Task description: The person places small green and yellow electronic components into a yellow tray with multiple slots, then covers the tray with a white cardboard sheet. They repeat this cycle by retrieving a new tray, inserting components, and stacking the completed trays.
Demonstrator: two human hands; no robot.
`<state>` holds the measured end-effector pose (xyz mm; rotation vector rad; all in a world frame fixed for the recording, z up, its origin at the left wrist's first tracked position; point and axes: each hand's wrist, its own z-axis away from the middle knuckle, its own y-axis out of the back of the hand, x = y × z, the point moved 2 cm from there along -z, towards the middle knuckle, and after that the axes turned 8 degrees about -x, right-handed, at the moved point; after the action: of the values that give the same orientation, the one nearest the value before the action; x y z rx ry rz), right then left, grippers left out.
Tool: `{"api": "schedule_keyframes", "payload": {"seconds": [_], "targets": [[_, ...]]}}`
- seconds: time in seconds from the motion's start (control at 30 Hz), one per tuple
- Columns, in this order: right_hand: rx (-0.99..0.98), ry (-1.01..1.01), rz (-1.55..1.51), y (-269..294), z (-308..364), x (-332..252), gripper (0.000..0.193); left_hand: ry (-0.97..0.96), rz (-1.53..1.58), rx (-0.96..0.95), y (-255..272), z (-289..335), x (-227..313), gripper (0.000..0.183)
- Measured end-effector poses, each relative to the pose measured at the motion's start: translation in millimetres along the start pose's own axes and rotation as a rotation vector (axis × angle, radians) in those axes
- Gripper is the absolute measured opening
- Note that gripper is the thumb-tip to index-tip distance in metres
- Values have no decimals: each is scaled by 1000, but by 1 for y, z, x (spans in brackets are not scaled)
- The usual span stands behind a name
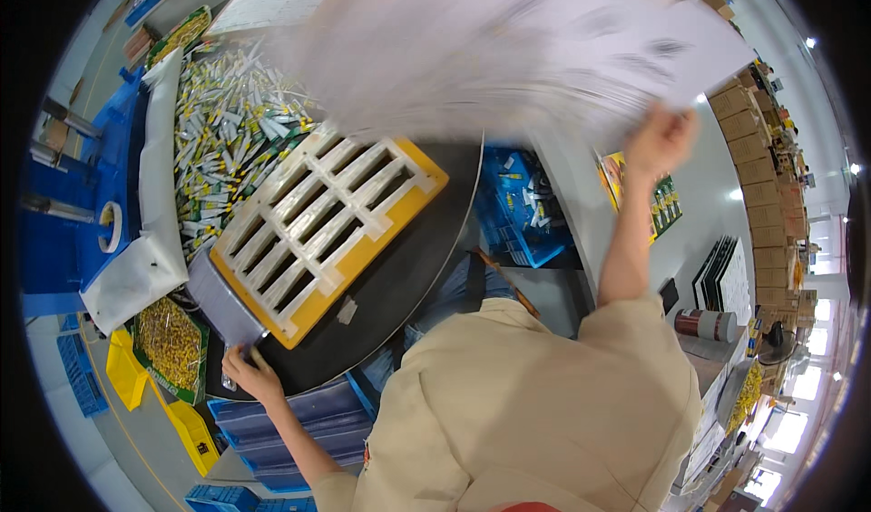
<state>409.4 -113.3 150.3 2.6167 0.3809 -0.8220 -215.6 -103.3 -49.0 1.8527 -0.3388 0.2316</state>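
A large pale sheet sweeps across the top of the view, smeared by motion, with dark marks on it. My right hand, blurred, grips its lower right edge. An orange-yellow frame with white slotted bars lies tilted on the black round table. A grey plate sits against its left end. My left hand is at the table's near-left edge below that plate, fingers curled by a small silvery thing; what they hold cannot be made out. Many small white, green and yellow tubes are heaped beyond the frame.
Blue machinery with metal rods stands on the left. Yellow bins and a box of yellow pieces lie below it. A blue crate with tubes is right of the table. Stacked cartons line the far right.
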Motion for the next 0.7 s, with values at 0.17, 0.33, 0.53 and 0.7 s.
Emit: {"api": "schedule_keyframes", "payload": {"seconds": [0.17,0.33,0.53,0.7], "targets": [[452,-592,198,199,50,178,48,3,20,39,-5,5,-13,19],[320,-925,914,283,127,291,46,-19,-120,-35,11,1,0,20],[130,-1077,1117,291,138,298,48,239,93,-71,51,6,34,20],[140,-741,1448,206,100,245,44,130,300,31,54,-15,110,21]]}}
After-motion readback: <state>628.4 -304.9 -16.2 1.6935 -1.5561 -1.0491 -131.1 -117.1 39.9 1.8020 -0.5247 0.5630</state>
